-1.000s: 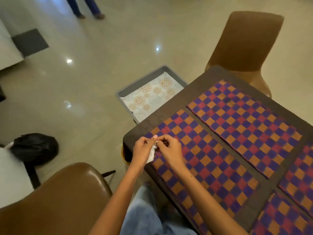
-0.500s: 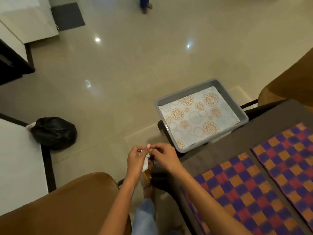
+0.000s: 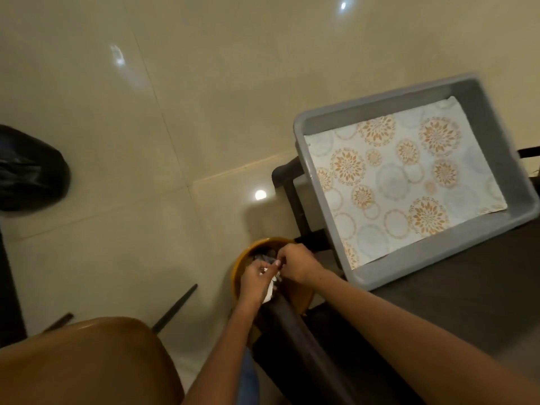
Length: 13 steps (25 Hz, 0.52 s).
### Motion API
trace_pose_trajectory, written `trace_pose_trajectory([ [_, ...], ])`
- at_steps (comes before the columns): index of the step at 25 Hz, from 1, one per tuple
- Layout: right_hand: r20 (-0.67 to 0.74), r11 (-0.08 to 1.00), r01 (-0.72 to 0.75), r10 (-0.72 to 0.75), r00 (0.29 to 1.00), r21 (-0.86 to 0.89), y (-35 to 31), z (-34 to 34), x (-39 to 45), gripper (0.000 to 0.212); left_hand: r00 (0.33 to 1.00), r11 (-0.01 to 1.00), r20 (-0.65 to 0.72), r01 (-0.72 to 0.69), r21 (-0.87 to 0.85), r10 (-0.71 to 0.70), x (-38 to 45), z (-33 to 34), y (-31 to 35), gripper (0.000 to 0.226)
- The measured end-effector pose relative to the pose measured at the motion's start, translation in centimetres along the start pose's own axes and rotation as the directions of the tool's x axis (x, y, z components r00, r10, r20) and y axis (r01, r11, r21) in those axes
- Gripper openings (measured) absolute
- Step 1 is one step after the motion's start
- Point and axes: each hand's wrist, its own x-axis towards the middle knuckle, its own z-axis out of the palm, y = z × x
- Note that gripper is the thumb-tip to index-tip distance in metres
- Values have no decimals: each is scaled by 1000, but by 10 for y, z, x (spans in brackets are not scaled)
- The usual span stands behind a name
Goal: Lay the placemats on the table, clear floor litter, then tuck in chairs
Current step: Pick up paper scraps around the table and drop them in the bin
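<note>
My left hand (image 3: 254, 279) and my right hand (image 3: 295, 265) meet over a small orange bin (image 3: 248, 252) on the floor beside the dark table (image 3: 455, 290). Together they pinch a crumpled white scrap of paper (image 3: 269, 291), which hangs between the palms just above the bin's mouth. Some pale litter lies inside the bin. A grey tray (image 3: 330, 118) rests on a dark stand at the table's corner and holds a white placemat with orange floral circles (image 3: 406, 176). A brown chair (image 3: 84, 361) stands at the lower left, pulled away from the table.
A black bag (image 3: 29, 171) sits on the shiny cream floor at the left edge. The chair's dark legs (image 3: 175, 308) stick out toward the bin. A dark strip (image 3: 8, 287) runs down the far left.
The view has swung left and down off the table top. Both hands, still pinching the white scrap, have moved from over the chequered placemat to over the orange bin.
</note>
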Motion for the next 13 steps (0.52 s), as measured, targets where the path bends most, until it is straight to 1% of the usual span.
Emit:
trace_pose_trajectory([
  [2, 22, 999, -53, 53, 998, -13, 8, 28, 24, 18, 999, 996, -31, 40, 75, -38, 27, 6, -28, 23],
  [4, 76, 998, -45, 49, 996, -51, 14, 48, 38, 27, 993, 989, -81, 92, 116, -83, 48, 12, -49, 22],
  [6, 132, 990, -25, 44, 990, -142, 21, 60, 46, 37, 988, 980, -107, 130, 153, -114, 62, 17, -64, 24],
  [8, 165, 978, -33, 68, 984, -205, 29, 68, 51, 35, 985, 975, -100, 154, 157, -140, 68, 22, -73, 26],
  [11, 227, 958, -59, 126, 966, -282, 38, 77, 52, 33, 982, 974, -45, 190, 122, -186, 67, 26, -78, 42],
  [13, 252, 944, -34, 122, 960, -329, 38, 78, 51, 34, 977, 967, -64, 209, 145, -202, 67, 28, -76, 44],
])
